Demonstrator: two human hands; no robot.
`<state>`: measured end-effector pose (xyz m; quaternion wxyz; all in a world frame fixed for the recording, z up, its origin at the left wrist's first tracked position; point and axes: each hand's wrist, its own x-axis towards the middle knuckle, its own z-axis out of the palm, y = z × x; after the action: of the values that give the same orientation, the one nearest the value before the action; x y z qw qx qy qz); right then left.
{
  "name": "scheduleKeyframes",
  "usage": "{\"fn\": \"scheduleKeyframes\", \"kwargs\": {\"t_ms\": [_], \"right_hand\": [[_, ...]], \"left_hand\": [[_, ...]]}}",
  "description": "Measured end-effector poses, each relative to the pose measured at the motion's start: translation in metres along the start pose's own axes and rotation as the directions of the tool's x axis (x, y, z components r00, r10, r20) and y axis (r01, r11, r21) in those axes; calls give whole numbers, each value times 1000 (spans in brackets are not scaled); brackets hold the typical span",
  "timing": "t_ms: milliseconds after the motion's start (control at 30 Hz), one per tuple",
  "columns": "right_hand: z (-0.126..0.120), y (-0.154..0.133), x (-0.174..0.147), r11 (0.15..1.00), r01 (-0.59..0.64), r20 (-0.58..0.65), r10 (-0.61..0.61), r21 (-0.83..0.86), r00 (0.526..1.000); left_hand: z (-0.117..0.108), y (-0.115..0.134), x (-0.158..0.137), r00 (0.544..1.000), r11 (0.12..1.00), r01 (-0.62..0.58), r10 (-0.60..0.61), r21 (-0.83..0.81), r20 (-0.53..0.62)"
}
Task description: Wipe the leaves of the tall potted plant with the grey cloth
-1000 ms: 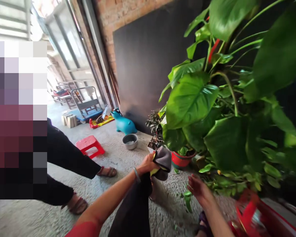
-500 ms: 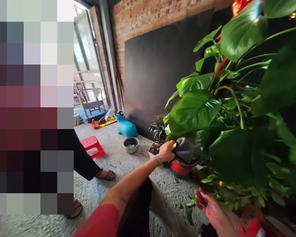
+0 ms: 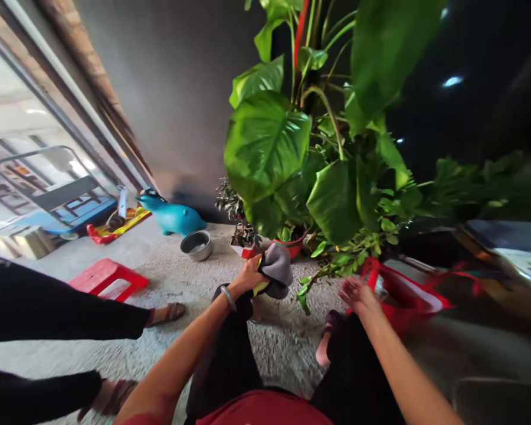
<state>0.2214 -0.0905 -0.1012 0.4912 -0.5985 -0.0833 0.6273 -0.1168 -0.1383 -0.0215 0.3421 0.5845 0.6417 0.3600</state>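
Observation:
My left hand (image 3: 248,275) is closed around a bunched grey cloth (image 3: 278,268) with a yellow edge. The cloth hangs in front of the red pot (image 3: 297,247) of a tall plant with broad green leaves (image 3: 268,139). Over on the other side, my right hand (image 3: 356,293) is empty, its fingers apart, just left of a red bag (image 3: 407,289). Some low leafy stems (image 3: 307,289) lie on the ground between the hands.
A small potted plant (image 3: 244,236), a metal bowl (image 3: 196,245) and a blue animal toy (image 3: 174,215) stand by the dark panel. At left are a red stool (image 3: 110,278), a trolley (image 3: 66,203) and another person's legs (image 3: 62,298).
The view has tilted down and turned right. My left hand, still gripping the cloth, has drawn back from the big plant towards my knees. The right hand stays empty, now beside the red bag.

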Motion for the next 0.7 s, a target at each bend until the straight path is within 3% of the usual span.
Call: {"fn": "scheduleKeyframes", "kwargs": {"t_ms": [200,333,400,467,533,600,700], "right_hand": [[-9,-15,37,997,59,-135,-51,57,990],[2,-30,65,995,90,-99,-85,46,991],[9,-36,77,993,110,-50,-107,50,993],[15,-38,87,990,128,7,-129,54,992],[18,-38,93,989,138,65,-141,53,988],[20,-37,97,988,147,117,-152,47,981],[21,-35,101,980,193,156,-197,41,968]], "left_hand": [[37,18,21,992,997,-75,76,9,-102],[68,39,69,954,995,-20,47,93,-296],[87,46,95,945,992,49,-7,119,-327],[110,48,115,969,988,76,-41,132,-245],[135,46,124,997,988,51,-41,149,-70],[159,43,121,994,981,4,-25,193,106],[187,42,103,969,953,-54,-22,299,247]]}}
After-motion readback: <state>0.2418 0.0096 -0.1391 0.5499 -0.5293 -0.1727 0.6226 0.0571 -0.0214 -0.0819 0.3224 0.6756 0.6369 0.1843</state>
